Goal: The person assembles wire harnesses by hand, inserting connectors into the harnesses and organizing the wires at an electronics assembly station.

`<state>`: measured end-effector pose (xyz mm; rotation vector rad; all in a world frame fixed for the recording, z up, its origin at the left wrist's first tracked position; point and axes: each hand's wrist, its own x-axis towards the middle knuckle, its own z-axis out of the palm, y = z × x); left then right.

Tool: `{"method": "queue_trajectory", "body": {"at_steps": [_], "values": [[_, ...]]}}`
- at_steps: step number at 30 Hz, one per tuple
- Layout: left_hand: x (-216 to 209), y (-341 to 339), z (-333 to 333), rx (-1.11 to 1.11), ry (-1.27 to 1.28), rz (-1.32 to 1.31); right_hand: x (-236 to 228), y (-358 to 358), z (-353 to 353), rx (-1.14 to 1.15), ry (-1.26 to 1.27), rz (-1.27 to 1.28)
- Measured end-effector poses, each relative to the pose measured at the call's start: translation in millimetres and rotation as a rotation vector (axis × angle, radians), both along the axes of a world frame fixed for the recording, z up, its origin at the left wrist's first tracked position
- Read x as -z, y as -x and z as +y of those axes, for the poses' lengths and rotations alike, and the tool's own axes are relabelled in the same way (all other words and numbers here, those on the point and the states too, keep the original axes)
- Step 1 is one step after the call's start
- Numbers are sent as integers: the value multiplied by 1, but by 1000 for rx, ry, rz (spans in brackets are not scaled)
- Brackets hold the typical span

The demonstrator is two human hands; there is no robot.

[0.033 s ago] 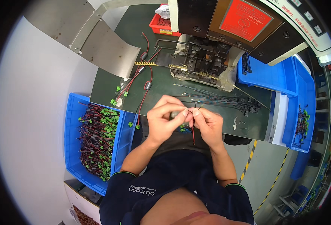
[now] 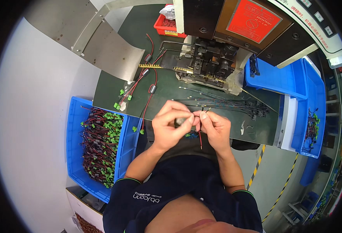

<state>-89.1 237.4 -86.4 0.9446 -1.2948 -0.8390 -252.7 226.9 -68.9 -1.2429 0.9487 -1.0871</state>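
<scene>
My left hand [image 2: 170, 126] and my right hand [image 2: 216, 130] meet in front of my body, over the near edge of the green worktop. Between my right thumb and fingers is a two-wire cable, its red wire [image 2: 200, 140] hanging down and a dark end poking up. The left fingertips are pinched against the same spot, partly hiding the cable. A dark grey rounded piece [image 2: 180, 120] shows inside the curl of my left hand. Just beyond my hands lie several black cables [image 2: 233, 103] with bare metal ends, spread across the worktop [image 2: 167, 87].
A black crimping press [image 2: 213, 62] stands at the back. Red-black cables with green connectors [image 2: 129, 97] lie left. A blue bin [image 2: 74, 155] at lower left holds many more. Blue trays [image 2: 279, 83] stand right; a red box [image 2: 160, 26] sits behind. A metal chute [image 2: 116, 50] overhangs the left.
</scene>
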Motion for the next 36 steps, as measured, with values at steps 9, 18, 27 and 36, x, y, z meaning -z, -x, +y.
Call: {"method": "queue_trajectory", "body": {"at_steps": [9,18,27,36], "values": [[-10,8,11,-73,591,-618,4,2,-5,124,62,95],[-3,-5,-10,22,-25,-111,2,3,-1,-11,227,228],[-4,-1,-6,274,-188,247,-2,2,-2,-6,263,235],[-11,-2,-11,344,-282,407,-3,3,-5,-38,311,231]]}}
